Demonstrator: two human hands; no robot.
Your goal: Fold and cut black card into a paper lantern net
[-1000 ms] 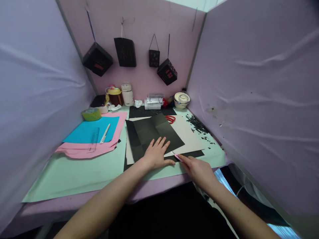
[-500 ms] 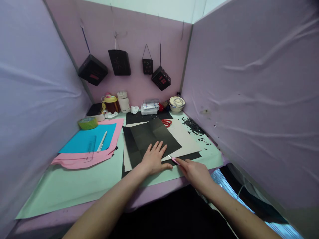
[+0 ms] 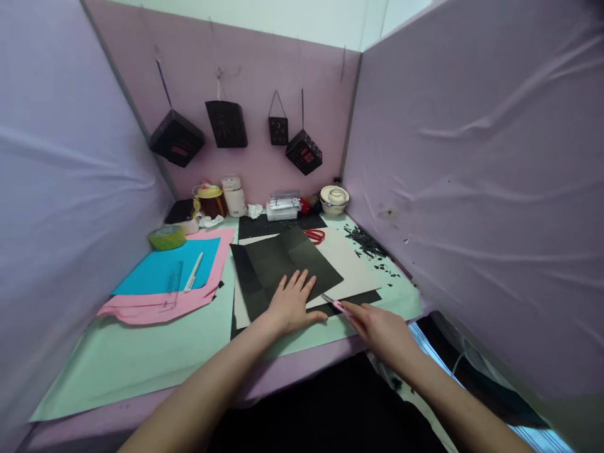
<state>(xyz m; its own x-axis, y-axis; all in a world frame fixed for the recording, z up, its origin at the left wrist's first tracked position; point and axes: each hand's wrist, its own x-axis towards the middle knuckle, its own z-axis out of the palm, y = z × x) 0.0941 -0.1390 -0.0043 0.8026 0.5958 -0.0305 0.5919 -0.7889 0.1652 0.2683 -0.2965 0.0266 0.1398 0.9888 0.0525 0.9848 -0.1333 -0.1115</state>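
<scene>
My left hand (image 3: 295, 305) lies flat with fingers spread on a creased sheet of black paper (image 3: 287, 258). My right hand (image 3: 382, 330) is closed round a craft knife (image 3: 338, 305) with a pink handle and a thin metal blade. The blade points left towards the black sheet's lower right edge; whether its tip touches the paper is too small to tell. Beneath the black sheet is a pale board (image 3: 352, 264), with another dark sheet (image 3: 370, 297) showing under its front edge. Red-handled scissors (image 3: 315, 236) lie partly hidden behind the black sheet.
Black paper scraps (image 3: 368, 242) litter the right side. On the left, blue paper (image 3: 158, 270) over pink sheets carries a white pen (image 3: 193, 272) and clear ruler (image 3: 172, 283). Tape (image 3: 167, 238), a bottle (image 3: 234, 196), a plastic box (image 3: 283, 209) and a lidded bowl (image 3: 335, 200) stand behind.
My right hand has drawn the craft knife slightly right. My left hand stays pressed on the black paper. The whole view has shifted a little.
</scene>
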